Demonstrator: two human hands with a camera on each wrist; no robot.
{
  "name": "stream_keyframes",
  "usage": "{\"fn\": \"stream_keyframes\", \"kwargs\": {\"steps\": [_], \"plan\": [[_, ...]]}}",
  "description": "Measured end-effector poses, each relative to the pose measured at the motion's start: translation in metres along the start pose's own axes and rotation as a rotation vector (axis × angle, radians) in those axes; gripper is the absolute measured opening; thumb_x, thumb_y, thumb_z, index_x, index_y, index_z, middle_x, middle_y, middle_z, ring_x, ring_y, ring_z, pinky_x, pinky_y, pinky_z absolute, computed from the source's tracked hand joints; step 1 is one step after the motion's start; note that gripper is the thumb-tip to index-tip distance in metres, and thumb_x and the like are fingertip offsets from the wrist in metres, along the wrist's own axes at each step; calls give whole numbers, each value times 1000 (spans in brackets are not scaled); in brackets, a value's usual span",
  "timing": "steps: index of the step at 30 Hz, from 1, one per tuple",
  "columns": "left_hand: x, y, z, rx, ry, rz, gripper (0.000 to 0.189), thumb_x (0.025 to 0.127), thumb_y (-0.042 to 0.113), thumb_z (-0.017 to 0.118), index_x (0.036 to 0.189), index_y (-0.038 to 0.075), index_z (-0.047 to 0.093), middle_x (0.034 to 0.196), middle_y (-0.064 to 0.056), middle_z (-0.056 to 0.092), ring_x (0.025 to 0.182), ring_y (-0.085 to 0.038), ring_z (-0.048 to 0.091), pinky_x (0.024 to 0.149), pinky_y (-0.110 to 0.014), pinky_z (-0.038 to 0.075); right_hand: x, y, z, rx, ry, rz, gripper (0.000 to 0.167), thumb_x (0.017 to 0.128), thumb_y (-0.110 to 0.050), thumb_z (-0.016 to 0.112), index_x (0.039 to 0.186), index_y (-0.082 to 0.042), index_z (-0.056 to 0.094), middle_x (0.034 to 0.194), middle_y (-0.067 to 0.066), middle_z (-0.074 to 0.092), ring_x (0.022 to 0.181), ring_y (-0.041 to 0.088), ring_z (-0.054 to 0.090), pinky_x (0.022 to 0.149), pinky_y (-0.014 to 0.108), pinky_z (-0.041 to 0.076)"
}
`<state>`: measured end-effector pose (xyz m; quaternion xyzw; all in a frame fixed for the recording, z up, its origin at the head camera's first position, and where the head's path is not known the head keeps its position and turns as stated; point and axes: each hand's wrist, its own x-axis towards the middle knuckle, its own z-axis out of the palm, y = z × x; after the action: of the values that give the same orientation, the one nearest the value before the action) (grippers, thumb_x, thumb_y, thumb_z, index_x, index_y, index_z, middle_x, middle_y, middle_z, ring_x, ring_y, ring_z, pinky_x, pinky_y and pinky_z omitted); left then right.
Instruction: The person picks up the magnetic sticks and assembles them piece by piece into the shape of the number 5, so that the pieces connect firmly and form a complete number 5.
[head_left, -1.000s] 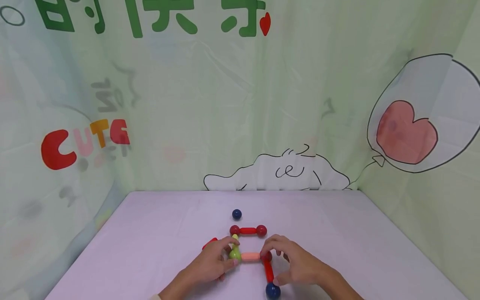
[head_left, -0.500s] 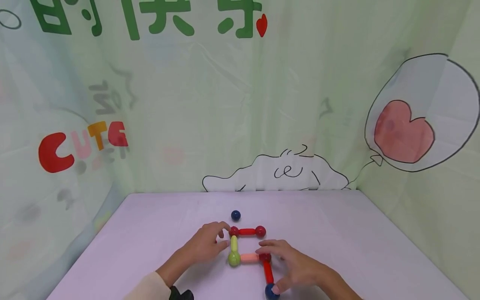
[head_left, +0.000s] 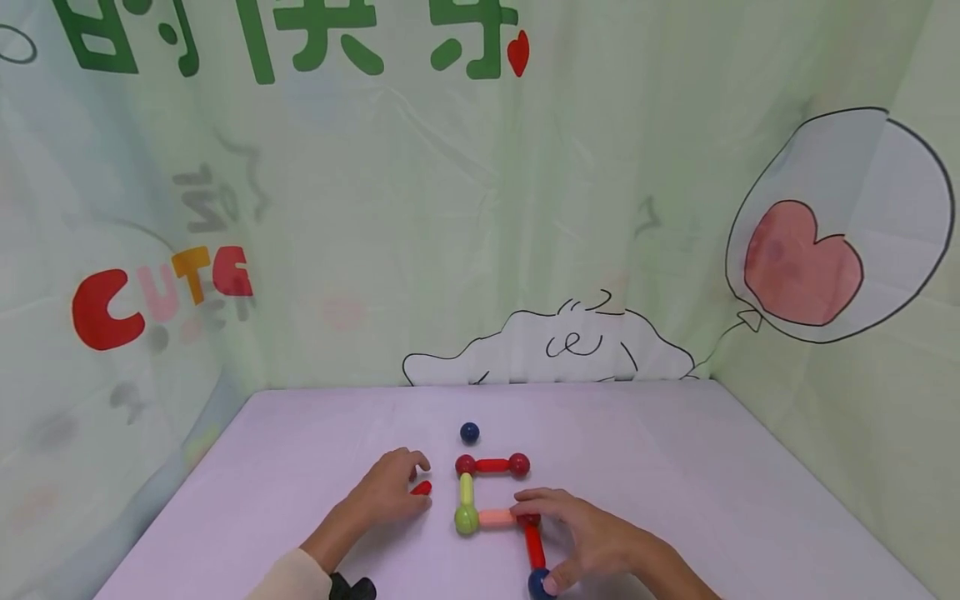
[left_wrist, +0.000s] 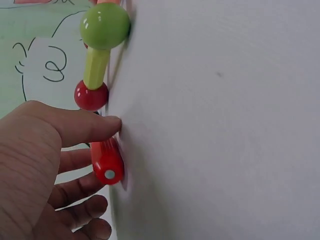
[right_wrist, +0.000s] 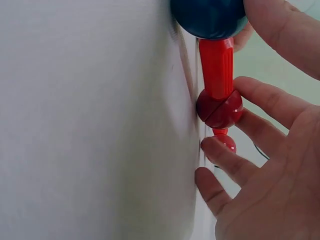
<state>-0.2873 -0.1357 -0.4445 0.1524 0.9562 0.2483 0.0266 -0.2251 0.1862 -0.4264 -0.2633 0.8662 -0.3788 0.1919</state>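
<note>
Several magnetic rods and balls are joined in an open figure: a green ball (head_left: pixel 467 520), a yellow rod (head_left: pixel 467 490), a pink rod (head_left: pixel 497 519), red balls, red rods and a large blue ball (head_left: pixel 538 583). My left hand (head_left: pixel 386 492) is left of it, thumb and fingers spread around a loose red rod (left_wrist: pixel 107 162) without a visible pinch. My right hand (head_left: pixel 600 533) rests against the figure's near right part. Its thumb touches the large blue ball and its fingertips are at a dark red ball (right_wrist: pixel 220 108), joined by a red rod (right_wrist: pixel 217 67).
A small blue ball (head_left: pixel 469 432) lies alone beyond the figure. The table (head_left: pixel 337 425) has a pale lilac cover. Printed curtains (head_left: pixel 337 208) stand behind and at both sides.
My left hand has left the yellow rod and green ball and moved left to the loose red rod. My right hand stays at the blue ball and dark red ball, its fingers slightly straighter.
</note>
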Motion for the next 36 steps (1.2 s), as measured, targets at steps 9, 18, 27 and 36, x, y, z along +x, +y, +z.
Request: {"fn": "stream_keyframes", "kwargs": {"steps": [9,18,27,36], "plan": [[-7,-6,-1,-45,2,4,21,85,23,82,93,12,66,77,2,57,72,-15,53,65,-30,46,1,3,2,36,4,-6,86,73,-33,90,149,-22,51,154,6,46,144,44,34,103,74,34],[-13,-2,-6,-47,11,5,14,88,22,77,93,12,68,76,2,57,70,-15,52,62,-30,44,-1,2,3,59,28,6,87,71,-35,91,147,-27,51,152,1,48,142,42,37,103,75,34],[-21,10,-10,-153,-10,67,11,87,19,79,90,15,69,77,3,58,72,-16,52,61,-27,44,1,4,2,70,8,-24,83,76,-37,88,148,-21,50,149,4,50,137,39,43,103,72,36],[-30,24,-10,-269,-67,80,14,84,18,82,90,18,70,79,3,59,73,-18,52,57,-27,46,1,6,2,84,15,-16,83,75,-35,89,147,-21,51,148,4,51,138,40,43,104,72,35]]}}
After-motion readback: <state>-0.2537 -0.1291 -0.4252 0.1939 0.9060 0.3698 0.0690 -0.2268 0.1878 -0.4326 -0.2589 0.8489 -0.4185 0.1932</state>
